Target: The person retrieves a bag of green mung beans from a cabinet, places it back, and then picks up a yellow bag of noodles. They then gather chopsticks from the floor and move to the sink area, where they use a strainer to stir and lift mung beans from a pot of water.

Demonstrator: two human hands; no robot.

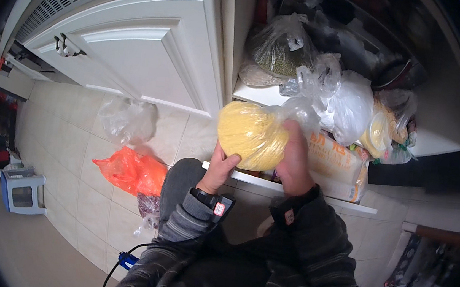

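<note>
Both hands hold a clear plastic bag of yellow grain [251, 135], which looks like millet. My left hand [220, 167] supports it from the lower left, thumb on its near side. My right hand [295, 160] grips its right side, close to the gathered neck of the bag. Beneath the bag is an open white drawer [251, 180], its contents mostly hidden. A large printed package [335, 166] lies in the drawer, just right of my right hand. Behind the hands, a white plastic bag [352, 105] rests on the cabinet shelf [255, 93].
A bag of green beans [279, 59] and several other bags fill the shelf. On the tiled floor at left lie a clear plastic bag [128, 121], an orange plastic bag [134, 171] and a bag of dark red contents [148, 205]. A plastic stool [24, 192] stands farther left, beyond a white cabinet door [139, 47].
</note>
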